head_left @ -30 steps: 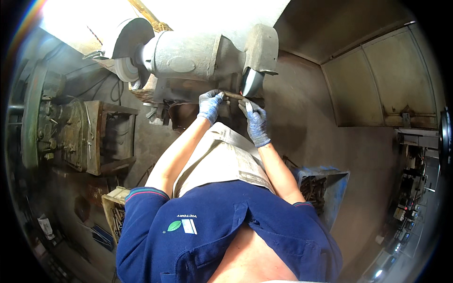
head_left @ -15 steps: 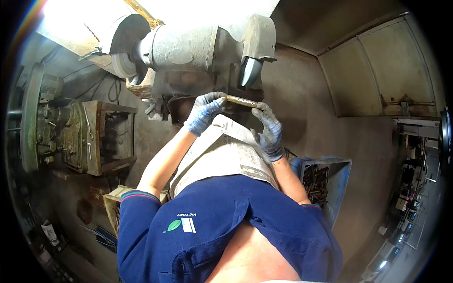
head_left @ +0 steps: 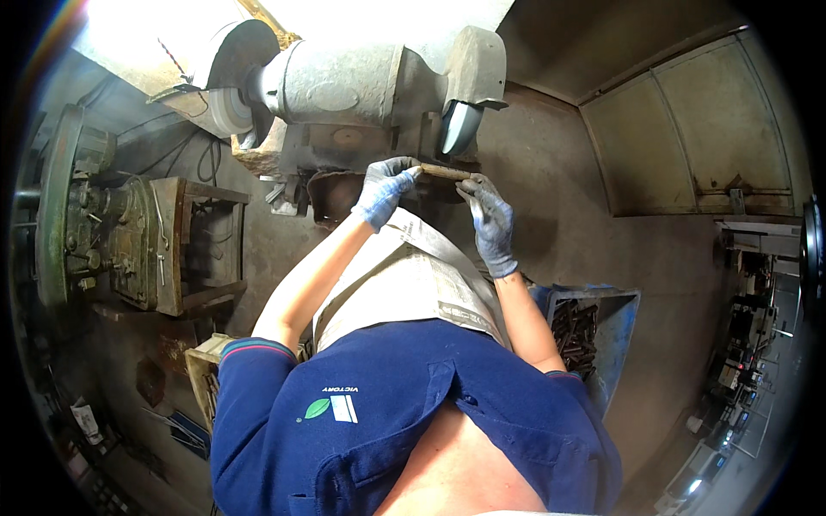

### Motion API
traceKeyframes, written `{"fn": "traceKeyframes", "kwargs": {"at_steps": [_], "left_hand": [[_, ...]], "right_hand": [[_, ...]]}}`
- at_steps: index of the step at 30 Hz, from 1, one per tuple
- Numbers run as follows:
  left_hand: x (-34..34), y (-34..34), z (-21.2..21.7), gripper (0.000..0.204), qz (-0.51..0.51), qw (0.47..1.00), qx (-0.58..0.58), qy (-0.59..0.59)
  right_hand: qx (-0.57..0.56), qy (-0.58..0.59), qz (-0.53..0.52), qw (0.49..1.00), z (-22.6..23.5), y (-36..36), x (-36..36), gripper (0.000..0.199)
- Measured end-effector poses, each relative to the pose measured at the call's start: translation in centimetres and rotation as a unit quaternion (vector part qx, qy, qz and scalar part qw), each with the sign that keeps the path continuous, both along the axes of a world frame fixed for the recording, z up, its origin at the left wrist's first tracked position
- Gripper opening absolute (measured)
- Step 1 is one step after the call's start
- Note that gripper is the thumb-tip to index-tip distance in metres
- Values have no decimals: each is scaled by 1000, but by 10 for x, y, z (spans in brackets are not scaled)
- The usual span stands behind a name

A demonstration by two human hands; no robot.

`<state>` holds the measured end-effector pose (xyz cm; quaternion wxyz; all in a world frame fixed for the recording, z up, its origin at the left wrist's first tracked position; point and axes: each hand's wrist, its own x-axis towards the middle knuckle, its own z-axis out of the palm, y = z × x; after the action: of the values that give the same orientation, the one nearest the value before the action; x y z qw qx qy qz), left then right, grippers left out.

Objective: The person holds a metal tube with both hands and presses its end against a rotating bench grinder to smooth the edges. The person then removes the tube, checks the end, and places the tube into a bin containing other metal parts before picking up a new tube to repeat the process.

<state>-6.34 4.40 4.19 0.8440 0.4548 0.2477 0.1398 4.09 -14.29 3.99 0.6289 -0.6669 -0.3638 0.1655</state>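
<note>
Head view shows us our two gloved hands holding a short rusty metal rod (head_left: 446, 172) between them, just below the right grinding wheel (head_left: 459, 126) of a big grey bench grinder (head_left: 344, 82). Our left hand (head_left: 385, 189) grips the rod's left end with curled fingers, and our right hand (head_left: 490, 219) closes around its right end. One second ago the rod was pressed close to the wheel; now it sits lower and a little apart from it (the hands have drawn back toward our body), so we judge that the grinding contact is broken for the moment, perhaps to check or turn the piece. A newspaper-like apron (head_left: 404, 284) covers our front. To our right stands a blue bin (head_left: 621, 327) with more rusty rods, and to our left an old green machine (head_left: 95, 224).
</note>
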Motion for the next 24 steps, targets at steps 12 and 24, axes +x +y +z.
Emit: {"fn": "traceKeyframes", "kwargs": {"at_steps": [12, 24], "left_hand": [[64, -6, -44, 8, 51, 995, -62, 57], [44, 23, -47, 7, 100, 992, -14, 82]], "right_hand": [[107, 305, -26, 946, -48, 12, 49, 32], [99, 326, -22, 940, -45, 49, 22, 39]]}}
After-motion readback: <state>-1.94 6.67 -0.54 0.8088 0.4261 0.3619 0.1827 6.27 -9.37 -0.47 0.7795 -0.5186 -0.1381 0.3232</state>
